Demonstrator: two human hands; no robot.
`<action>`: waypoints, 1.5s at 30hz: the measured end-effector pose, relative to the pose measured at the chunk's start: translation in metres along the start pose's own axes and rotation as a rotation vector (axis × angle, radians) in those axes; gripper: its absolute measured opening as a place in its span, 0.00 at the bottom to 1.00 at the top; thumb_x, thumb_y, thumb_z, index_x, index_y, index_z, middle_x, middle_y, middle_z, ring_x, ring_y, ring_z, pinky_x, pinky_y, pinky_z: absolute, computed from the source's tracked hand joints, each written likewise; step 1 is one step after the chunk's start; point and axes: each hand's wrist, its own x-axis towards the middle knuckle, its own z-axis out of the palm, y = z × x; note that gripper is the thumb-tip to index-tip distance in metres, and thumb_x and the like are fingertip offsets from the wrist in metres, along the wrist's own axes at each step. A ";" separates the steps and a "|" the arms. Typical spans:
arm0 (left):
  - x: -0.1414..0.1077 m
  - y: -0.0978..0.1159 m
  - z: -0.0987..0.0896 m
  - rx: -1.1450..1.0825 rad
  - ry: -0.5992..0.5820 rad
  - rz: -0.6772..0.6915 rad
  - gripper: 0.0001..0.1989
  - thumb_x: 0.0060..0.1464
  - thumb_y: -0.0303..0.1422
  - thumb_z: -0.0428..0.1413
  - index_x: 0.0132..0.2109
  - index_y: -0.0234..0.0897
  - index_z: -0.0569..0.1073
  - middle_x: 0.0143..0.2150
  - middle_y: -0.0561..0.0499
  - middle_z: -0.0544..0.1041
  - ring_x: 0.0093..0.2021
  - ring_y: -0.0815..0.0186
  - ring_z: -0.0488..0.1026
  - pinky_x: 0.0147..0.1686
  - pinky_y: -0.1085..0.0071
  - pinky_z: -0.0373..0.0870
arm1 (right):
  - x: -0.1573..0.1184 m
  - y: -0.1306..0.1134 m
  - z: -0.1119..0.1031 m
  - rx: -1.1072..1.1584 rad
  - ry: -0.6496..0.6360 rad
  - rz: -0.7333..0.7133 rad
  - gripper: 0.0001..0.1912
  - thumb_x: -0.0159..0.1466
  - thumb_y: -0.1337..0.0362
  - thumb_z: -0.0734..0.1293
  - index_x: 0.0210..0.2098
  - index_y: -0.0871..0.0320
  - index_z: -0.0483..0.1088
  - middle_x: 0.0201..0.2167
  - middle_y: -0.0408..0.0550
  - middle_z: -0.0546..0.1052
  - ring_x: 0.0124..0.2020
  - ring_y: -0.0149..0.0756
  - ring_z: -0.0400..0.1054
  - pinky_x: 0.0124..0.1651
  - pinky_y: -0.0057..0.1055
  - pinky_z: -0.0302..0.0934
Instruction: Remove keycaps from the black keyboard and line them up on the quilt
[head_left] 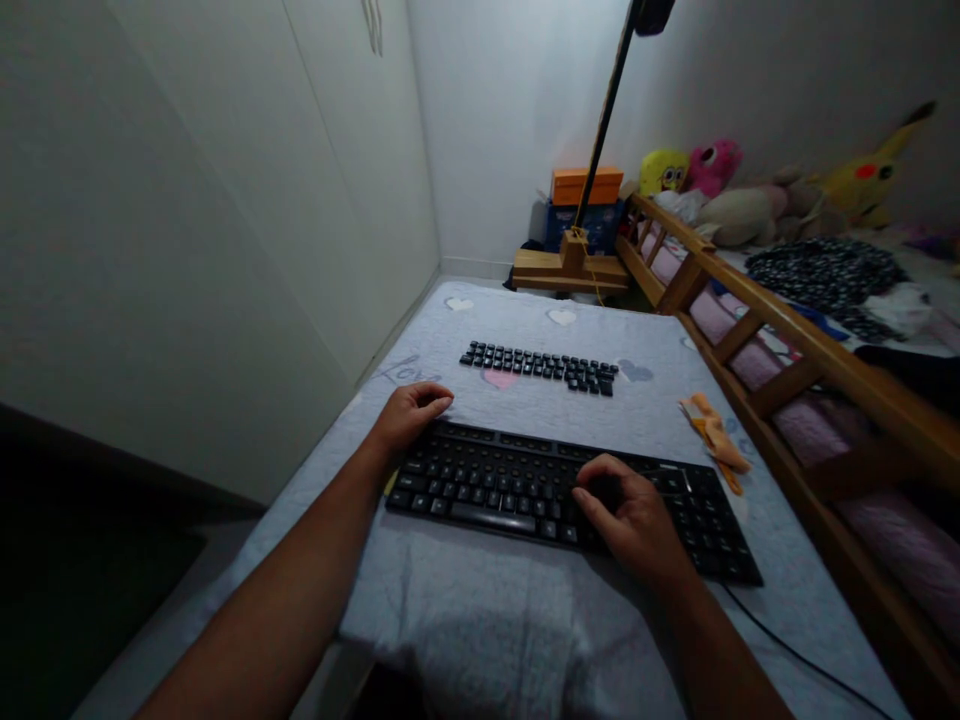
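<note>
A black keyboard (495, 522) lies on a light cloth with heart prints (480, 600). Its upper rows show bare key sockets, while the lower rows and the number pad carry keycaps. Beyond it, loose black keycaps (525, 362) stand in rows on the cloth. My left hand (414, 412) is at the keyboard's upper left corner, fingers pressed together; whatever they hold, if anything, is hidden. Over the right part of the keyboard is my right hand (619, 505), thumb and forefinger curved with a gap between them, the other fingers curled under.
An orange cloth item with an orange-handled tool (716, 440) lies right of the keyboard. A cable (802, 655) runs off to the lower right. A wooden bed rail (780, 330) borders the right side, with plush toys behind. A white cabinet (225, 200) stands at the left.
</note>
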 end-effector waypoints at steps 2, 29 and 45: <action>0.001 0.000 0.003 -0.003 -0.018 0.010 0.16 0.47 0.42 0.60 0.36 0.33 0.78 0.34 0.48 0.79 0.36 0.62 0.75 0.40 0.67 0.69 | 0.000 0.000 0.000 -0.043 -0.018 -0.027 0.02 0.61 0.65 0.64 0.33 0.57 0.68 0.29 0.43 0.72 0.30 0.34 0.67 0.33 0.28 0.60; 0.000 0.006 0.005 0.177 -0.125 0.044 0.15 0.51 0.41 0.55 0.36 0.33 0.78 0.33 0.49 0.79 0.35 0.62 0.74 0.39 0.68 0.69 | 0.000 -0.004 0.004 -0.194 -0.093 -0.072 0.07 0.61 0.63 0.64 0.34 0.57 0.73 0.29 0.45 0.78 0.29 0.36 0.72 0.34 0.30 0.63; -0.001 0.007 0.005 0.186 -0.134 0.044 0.16 0.50 0.42 0.55 0.36 0.34 0.78 0.33 0.49 0.79 0.35 0.62 0.74 0.38 0.68 0.69 | -0.001 -0.004 0.000 -0.165 -0.057 -0.129 0.08 0.61 0.64 0.63 0.34 0.57 0.74 0.32 0.47 0.80 0.34 0.39 0.74 0.39 0.32 0.65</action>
